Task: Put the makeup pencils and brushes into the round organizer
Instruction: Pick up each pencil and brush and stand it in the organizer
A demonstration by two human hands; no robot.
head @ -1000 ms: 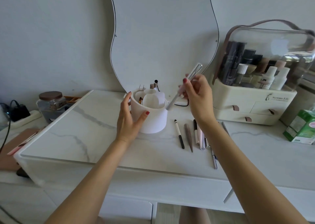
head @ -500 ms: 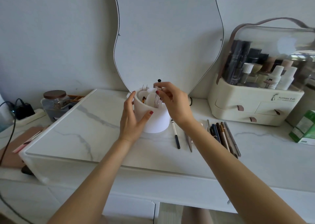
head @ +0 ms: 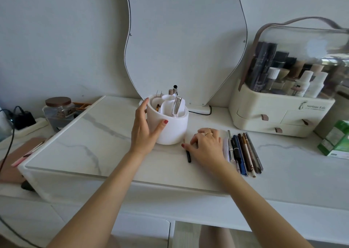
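The white round organizer (head: 174, 129) stands on the marble tabletop in front of the mirror. A clear-capped pencil (head: 177, 106) and a few other tools stick up from its compartments. My left hand (head: 144, 132) wraps the organizer's left side, thumb on its front. My right hand (head: 206, 145) lies palm down on the table just right of the organizer, fingers spread, with the thumb tip touching a black pencil (head: 188, 156); it covers the tops of one or two pencils. A row of several pencils (head: 245, 151) lies side by side to the right of that hand.
A wavy mirror (head: 185, 40) leans on the wall behind the organizer, with a black cable (head: 200, 113) at its foot. A cream cosmetics case (head: 279, 115) with a clear lid stands at the right, a green box (head: 338, 140) beyond it. A glass jar (head: 58, 109) sits at the left.
My right hand dropped the clear-capped pencil into the organizer, then came down to the pencils on the table. My left hand stayed on the organizer.
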